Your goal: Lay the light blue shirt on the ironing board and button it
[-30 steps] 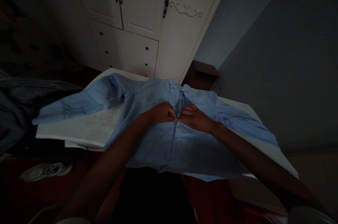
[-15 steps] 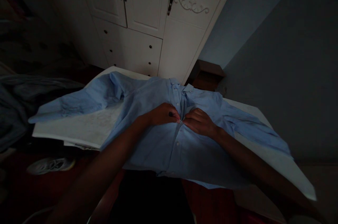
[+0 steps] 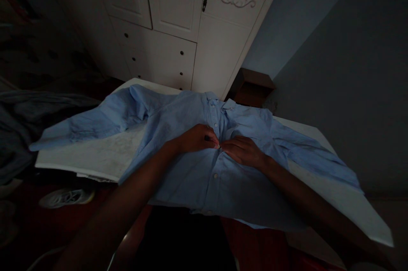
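Note:
A light blue button-up shirt (image 3: 178, 113) lies spread face up, its sleeves stretched out to both sides. At the middle of its front placket, my left hand (image 3: 199, 138) pinches the fabric edge between thumb and fingers. Right beside it, my right hand (image 3: 244, 150) grips the other edge of the placket, fingertips nearly touching the left ones. The button between the fingertips is mostly hidden. Below the hands the placket lies closed with a white button (image 3: 216, 175) showing; above them, the front parts slightly toward the collar (image 3: 228, 104).
The shirt rests on a white table (image 3: 105, 152). Behind it stands a white wardrobe (image 3: 223, 49) with drawers, and a small brown cabinet (image 3: 255, 77) by the wall. Dark clothing (image 3: 19, 122) is heaped at left. A sneaker (image 3: 66, 198) lies on the red floor.
Both hands stay at the same spot on the placket, with only slight finger shifts; the right fingers lie a little flatter. The view has moved slightly.

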A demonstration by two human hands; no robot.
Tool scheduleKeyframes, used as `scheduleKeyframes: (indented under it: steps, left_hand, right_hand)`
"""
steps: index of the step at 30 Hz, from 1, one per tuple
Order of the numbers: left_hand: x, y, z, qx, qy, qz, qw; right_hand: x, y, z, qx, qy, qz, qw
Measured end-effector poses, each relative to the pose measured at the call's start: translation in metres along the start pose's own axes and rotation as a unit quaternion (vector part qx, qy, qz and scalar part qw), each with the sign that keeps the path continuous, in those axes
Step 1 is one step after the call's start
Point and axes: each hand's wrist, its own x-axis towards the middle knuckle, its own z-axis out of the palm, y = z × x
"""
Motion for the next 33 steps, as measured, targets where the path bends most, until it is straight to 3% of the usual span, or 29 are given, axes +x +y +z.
scheduleKeyframes:
  steps: [7, 17, 23, 29, 33]
  left_hand:
    - [0.002, -0.001, 0.002, -0.003, -0.004, 0.001, 1.0]
    - [0.001, -0.004, 0.006, -0.029, 0.008, -0.007, 1.0]
    - [-0.002, 0.0, 0.006, -0.029, 0.011, -0.017, 0.999]
    - [-0.005, 0.009, 0.004, -0.026, -0.031, -0.036, 0.999]
    - [-0.007, 0.013, 0.006, -0.003, -0.02, -0.056, 0.998]
  right_hand:
    - [0.0, 0.001, 0.002, -0.006, -0.016, 0.006, 1.0]
    - [-0.001, -0.001, 0.004, -0.037, 0.031, -0.003, 0.999]
    - [-0.004, -0.003, 0.006, -0.054, 0.035, -0.004, 0.998]
    - [-0.005, -0.003, 0.008, -0.067, 0.027, 0.003, 0.997]
    - [-0.004, -0.003, 0.007, -0.082, 0.017, -0.005, 0.996]
